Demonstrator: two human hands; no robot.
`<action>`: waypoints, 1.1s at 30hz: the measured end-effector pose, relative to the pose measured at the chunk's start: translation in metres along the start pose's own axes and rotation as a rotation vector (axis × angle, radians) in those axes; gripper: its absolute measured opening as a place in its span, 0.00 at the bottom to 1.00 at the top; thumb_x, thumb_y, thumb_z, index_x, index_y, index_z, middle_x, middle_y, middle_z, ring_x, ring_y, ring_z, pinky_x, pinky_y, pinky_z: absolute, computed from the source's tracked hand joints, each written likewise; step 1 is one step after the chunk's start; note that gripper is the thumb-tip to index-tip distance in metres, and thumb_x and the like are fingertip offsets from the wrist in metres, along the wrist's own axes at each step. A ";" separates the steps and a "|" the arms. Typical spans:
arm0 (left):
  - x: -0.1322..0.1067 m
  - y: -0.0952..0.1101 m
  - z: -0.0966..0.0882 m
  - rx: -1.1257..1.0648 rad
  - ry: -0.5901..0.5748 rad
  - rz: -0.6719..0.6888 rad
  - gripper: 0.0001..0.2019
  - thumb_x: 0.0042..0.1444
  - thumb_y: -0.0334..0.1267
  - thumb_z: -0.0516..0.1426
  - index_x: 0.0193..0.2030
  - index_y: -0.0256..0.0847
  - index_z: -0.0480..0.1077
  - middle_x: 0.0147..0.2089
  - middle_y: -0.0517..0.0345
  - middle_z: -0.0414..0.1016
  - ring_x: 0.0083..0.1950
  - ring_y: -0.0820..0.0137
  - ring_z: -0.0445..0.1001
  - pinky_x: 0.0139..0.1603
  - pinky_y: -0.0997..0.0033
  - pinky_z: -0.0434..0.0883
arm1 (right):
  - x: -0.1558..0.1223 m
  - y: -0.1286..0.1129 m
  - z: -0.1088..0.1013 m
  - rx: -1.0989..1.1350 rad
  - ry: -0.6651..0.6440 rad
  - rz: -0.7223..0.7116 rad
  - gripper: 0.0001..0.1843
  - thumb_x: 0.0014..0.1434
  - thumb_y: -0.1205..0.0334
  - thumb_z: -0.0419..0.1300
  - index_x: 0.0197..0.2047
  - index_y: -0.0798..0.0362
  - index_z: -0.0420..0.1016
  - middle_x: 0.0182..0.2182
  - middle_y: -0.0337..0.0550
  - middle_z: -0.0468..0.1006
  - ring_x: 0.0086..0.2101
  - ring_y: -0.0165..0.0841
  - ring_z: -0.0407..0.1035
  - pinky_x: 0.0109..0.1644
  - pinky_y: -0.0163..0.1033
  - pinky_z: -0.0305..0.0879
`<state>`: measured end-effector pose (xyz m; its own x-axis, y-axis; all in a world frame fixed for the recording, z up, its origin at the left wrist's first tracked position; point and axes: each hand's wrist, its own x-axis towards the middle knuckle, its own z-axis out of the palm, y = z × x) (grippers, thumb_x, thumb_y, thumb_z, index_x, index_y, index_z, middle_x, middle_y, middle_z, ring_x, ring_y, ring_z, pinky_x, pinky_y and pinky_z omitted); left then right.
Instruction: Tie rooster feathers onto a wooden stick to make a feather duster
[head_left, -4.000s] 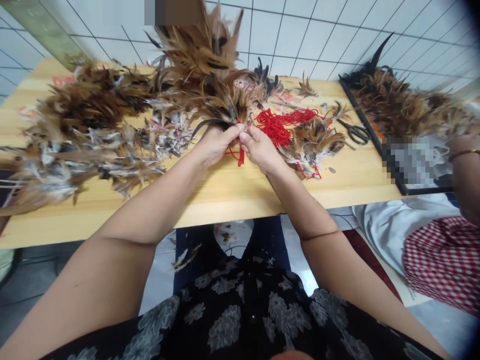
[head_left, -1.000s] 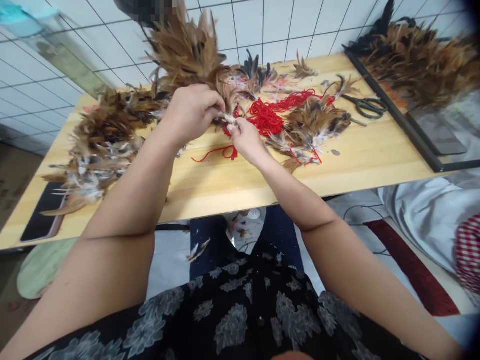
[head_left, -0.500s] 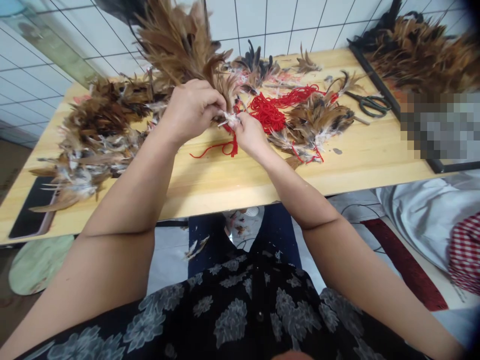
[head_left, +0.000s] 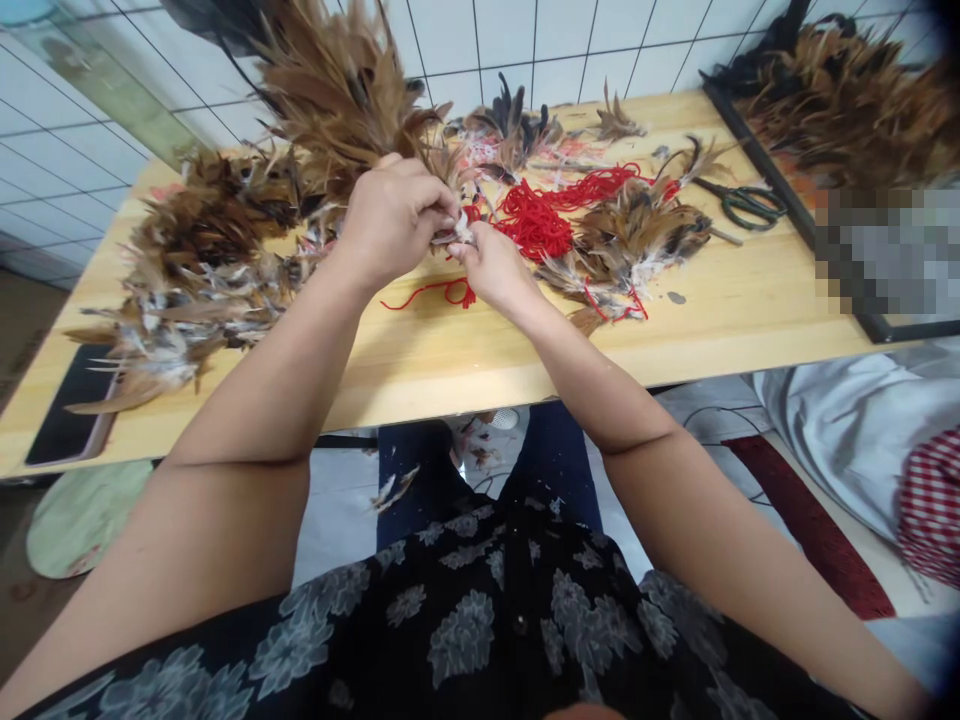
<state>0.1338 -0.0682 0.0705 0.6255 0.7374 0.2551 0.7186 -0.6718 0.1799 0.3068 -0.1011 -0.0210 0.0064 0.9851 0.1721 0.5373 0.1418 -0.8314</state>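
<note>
My left hand (head_left: 394,220) is closed around the quill ends of a big bunch of brown feathers (head_left: 337,90) that stands up and away from me above the wooden table (head_left: 480,350). My right hand (head_left: 491,268) pinches at the same quill ends, right beside the left. A length of red string (head_left: 431,292) trails from under my right hand onto the table. A heap of red string (head_left: 536,225) lies just behind my hands.
Piles of brown and grey feathers (head_left: 195,270) cover the table's left side, and more feathers (head_left: 637,240) lie at the right. Scissors (head_left: 742,205) lie at the far right. A black tray (head_left: 847,130) holds more feathers. A phone (head_left: 71,420) sits at the left edge.
Four seconds ago my hands met lower and nearer the table's middle. Now my left hand is raised with the bunch upright, and a red string strand lies stretched out on the table.
</note>
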 end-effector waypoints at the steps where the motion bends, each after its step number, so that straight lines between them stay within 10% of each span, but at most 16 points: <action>1: 0.001 -0.001 0.001 -0.002 0.009 0.010 0.26 0.74 0.53 0.50 0.56 0.49 0.88 0.63 0.50 0.90 0.65 0.54 0.80 0.78 0.45 0.74 | 0.001 0.001 0.001 0.013 0.006 -0.004 0.16 0.81 0.45 0.64 0.50 0.50 0.77 0.55 0.52 0.87 0.67 0.52 0.79 0.79 0.61 0.73; 33: 0.001 0.003 -0.004 0.080 -0.045 0.069 0.26 0.78 0.55 0.48 0.56 0.56 0.89 0.61 0.52 0.89 0.60 0.48 0.72 0.74 0.37 0.72 | -0.002 -0.003 -0.002 0.066 0.012 -0.004 0.21 0.84 0.41 0.60 0.48 0.50 0.77 0.48 0.45 0.85 0.64 0.47 0.81 0.77 0.54 0.73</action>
<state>0.1359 -0.0695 0.0749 0.6862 0.6932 0.2206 0.6942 -0.7146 0.0863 0.3068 -0.1034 -0.0172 0.0147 0.9832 0.1820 0.4804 0.1527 -0.8636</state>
